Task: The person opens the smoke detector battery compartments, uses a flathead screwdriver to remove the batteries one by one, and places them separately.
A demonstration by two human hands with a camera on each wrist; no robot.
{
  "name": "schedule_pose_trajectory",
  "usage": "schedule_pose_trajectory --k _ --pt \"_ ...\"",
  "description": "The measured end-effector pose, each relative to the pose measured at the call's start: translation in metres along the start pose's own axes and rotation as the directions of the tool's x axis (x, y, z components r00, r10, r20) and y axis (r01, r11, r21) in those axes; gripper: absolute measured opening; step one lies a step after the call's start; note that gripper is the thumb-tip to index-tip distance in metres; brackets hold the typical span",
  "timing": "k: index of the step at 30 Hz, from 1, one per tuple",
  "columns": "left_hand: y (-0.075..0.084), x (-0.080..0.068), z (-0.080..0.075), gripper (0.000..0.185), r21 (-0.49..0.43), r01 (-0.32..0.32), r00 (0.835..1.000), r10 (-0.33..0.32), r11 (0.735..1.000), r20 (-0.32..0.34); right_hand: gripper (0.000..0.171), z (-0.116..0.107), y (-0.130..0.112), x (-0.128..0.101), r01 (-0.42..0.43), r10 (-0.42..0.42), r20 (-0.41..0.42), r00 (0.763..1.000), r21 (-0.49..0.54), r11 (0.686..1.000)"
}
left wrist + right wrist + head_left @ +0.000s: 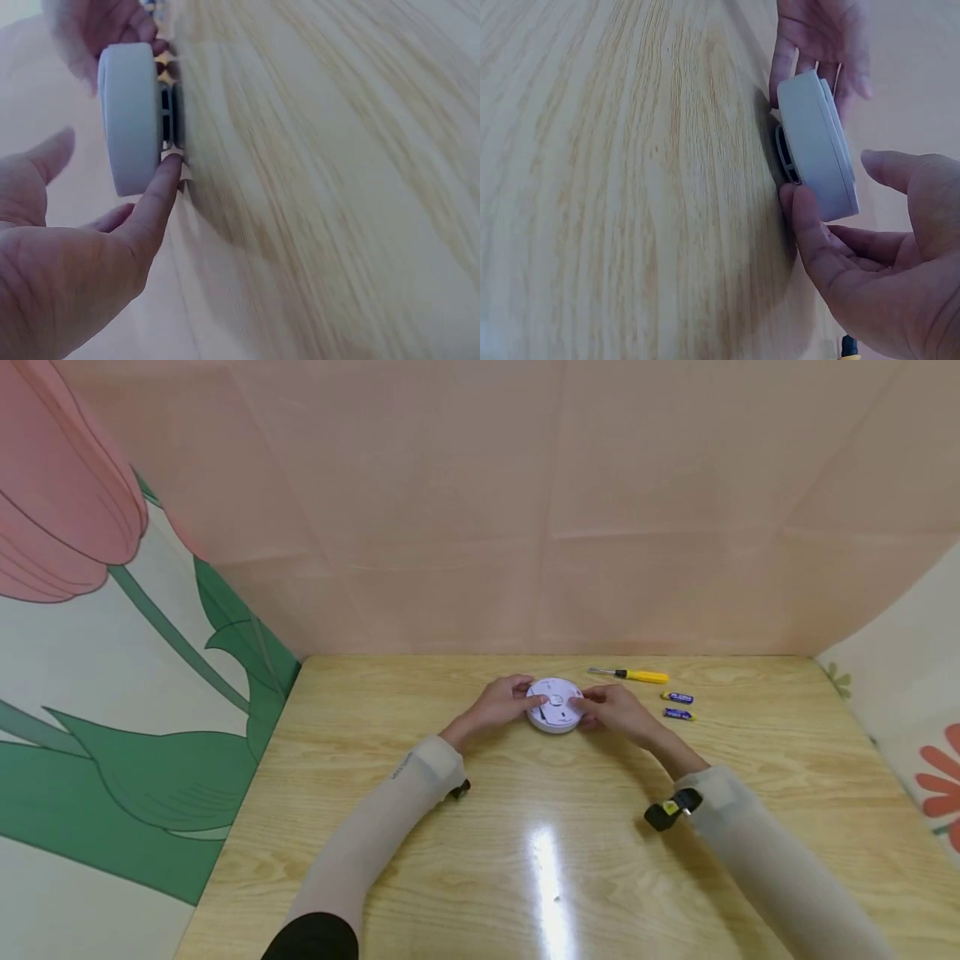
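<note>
A round white device [556, 706] lies on the wooden table [480, 827], with a darker base under its white cover [131, 112]. My left hand [517, 697] holds its left edge. In the left wrist view the index finger [157, 199] touches the gap at the base, and the thumb [49, 154] stands just off the top face. My right hand [600, 706] holds the right edge. In the right wrist view a finger [795, 206] presses at the base of the device [817, 142] and the thumb [900, 176] reaches over the cover.
A yellow-handled screwdriver [633, 675] lies just behind and to the right of the device. Two small blue batteries [677, 697] [678, 715] lie to its right. Pink and flowered walls enclose the table on three sides.
</note>
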State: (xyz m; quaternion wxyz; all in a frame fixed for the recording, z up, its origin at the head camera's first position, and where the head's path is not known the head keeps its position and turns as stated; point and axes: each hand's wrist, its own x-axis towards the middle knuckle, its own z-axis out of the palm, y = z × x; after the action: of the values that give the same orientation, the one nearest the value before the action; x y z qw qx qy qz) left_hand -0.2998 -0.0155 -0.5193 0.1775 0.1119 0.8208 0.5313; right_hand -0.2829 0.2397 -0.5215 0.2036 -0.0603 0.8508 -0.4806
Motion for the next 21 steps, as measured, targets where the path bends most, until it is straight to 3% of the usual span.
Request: schedule_pose_trajectory --k 10,21 --pt "0.001 0.001 0.007 0.042 -0.075 0.083 0.996 -0.085 0.994 -0.031 0.058 0.011 0.000 0.000 -0.029 0.029 0.004 1.000 0.204 0.978" --pt "0.000 0.005 0.009 0.033 -0.154 0.161 0.985 -0.169 0.975 -0.040 0.054 0.013 0.002 0.000 -0.035 0.040 -0.017 0.999 0.198 0.980"
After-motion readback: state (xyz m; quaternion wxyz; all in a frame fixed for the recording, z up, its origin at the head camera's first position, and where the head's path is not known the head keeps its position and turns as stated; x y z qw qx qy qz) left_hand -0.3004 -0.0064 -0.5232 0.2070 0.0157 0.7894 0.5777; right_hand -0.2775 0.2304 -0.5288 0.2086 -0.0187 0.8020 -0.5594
